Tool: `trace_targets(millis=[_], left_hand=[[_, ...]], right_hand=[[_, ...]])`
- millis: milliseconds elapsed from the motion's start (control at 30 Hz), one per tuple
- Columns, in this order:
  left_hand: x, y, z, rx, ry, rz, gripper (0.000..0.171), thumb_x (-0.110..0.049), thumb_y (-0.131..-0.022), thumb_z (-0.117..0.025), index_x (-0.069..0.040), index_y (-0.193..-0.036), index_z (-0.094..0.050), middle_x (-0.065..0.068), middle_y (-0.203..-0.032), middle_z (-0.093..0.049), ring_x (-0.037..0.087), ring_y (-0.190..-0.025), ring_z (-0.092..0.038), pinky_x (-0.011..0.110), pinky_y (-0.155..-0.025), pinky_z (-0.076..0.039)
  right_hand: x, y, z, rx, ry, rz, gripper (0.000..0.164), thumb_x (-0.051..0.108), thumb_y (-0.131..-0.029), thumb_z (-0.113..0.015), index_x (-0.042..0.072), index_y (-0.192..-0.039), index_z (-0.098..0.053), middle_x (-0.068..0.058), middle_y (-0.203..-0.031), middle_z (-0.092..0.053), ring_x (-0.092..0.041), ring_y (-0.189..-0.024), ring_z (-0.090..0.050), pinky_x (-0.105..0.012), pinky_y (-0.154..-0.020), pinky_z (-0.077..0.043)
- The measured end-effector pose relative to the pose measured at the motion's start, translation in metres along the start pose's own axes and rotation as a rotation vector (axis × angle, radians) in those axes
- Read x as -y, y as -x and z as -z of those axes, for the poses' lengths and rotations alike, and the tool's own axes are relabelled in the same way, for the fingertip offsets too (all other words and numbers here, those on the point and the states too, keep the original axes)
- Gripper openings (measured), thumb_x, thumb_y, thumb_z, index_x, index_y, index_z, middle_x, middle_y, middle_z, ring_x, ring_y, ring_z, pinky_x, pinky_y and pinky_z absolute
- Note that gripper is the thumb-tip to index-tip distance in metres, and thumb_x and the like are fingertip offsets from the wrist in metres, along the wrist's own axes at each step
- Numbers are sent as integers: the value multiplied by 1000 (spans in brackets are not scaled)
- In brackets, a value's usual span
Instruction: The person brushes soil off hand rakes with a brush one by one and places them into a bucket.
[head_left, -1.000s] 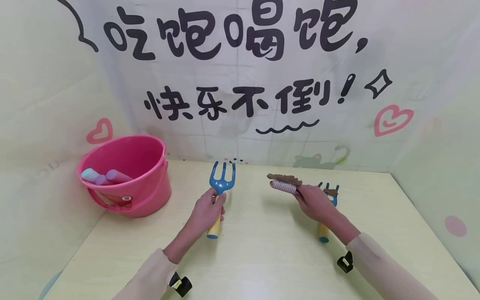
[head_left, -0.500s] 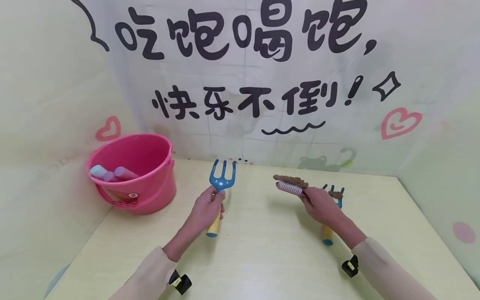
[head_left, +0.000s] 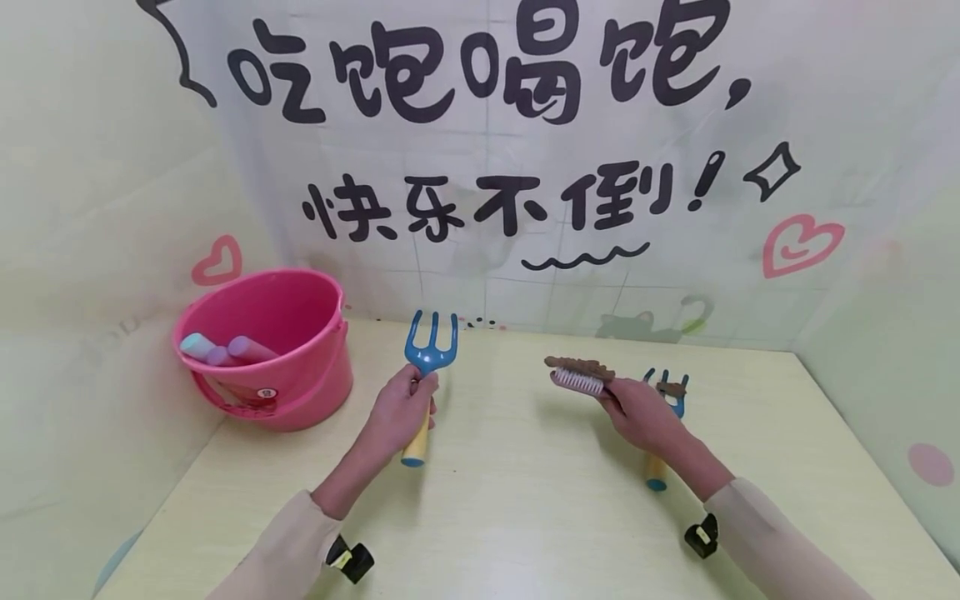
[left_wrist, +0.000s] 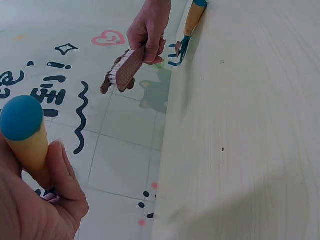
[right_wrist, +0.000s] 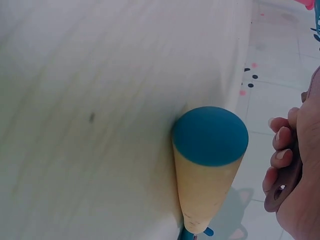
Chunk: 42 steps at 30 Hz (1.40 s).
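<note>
My left hand (head_left: 401,410) grips the yellow handle of a garden hand fork (head_left: 430,357), its blue tines pointing away over the table. To the right, my right hand (head_left: 641,414) holds a brown-backed brush (head_left: 577,382) with white bristles; the right wrist view shows its handle (right_wrist: 287,182) under curled fingers. A lumpy brown strip (head_left: 581,365) runs along the bristle side; whether it is stuck there or held cannot be told. Beneath and beyond that hand lies a second hand fork (head_left: 656,479), partly hidden by the wrist, with a brown clump (head_left: 671,389) on its tines.
A pink bucket (head_left: 326,392) stands at the table's left side, with several pastel sticks (head_left: 251,348) inside. The pale tabletop (head_left: 495,508) stretches between both hands. Printed sheets (head_left: 465,283) wall in the back and sides.
My left hand has shifted a little to the left and away, taking the fork with it. My right hand keeps its hold on the brush, nearly still. The head view has turned slightly.
</note>
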<state>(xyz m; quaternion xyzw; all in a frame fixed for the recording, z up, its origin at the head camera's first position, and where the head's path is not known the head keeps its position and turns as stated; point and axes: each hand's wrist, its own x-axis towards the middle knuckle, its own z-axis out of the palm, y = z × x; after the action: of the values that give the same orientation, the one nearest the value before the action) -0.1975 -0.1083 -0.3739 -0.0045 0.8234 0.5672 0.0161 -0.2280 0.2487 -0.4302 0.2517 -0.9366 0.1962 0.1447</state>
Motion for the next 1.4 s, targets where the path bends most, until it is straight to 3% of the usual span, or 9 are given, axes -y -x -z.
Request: trace_targets(millis=[367,600,833,1400], left_hand=[[-13,2,27,-17,-74,8,28,-31,-99,-44,-3,-101,-49,12,-80,-55,24,-62,-58,32,-59,-49],[-24,6,50,4,-87,-27,31,-30,-99,-45,0,-104,-47,15,-83,-55,26,-64,-57,33,-61,-49],[-28,12,70,16,-105,-19,33,-31,-98,-47,0,-108,-47,16,-87,-54,26,-68,-57,32,-63,-50],[-29,20,97,0,-126,-78,38,-36,-96,-50,0,-109,-47,19,-88,-54,30,-68,-59,33,-61,-51]], right_hand=[[-1,2,1,5,-12,7,7,9,-88,-65,7,-87,-58,0,-76,-59,-11,-59,-47,-28,-53,-41],[2,2,2,2,-18,8,6,9,-88,-64,5,-91,-60,-4,-80,-63,-11,-61,-50,-28,-54,-43],[4,2,2,22,-22,-22,7,11,-88,-64,6,-89,-60,-1,-78,-61,-11,-60,-49,-28,-53,-42],[7,3,6,56,-58,-88,8,15,-91,-62,7,-91,-60,2,-74,-58,-10,-55,-45,-27,-50,-40]])
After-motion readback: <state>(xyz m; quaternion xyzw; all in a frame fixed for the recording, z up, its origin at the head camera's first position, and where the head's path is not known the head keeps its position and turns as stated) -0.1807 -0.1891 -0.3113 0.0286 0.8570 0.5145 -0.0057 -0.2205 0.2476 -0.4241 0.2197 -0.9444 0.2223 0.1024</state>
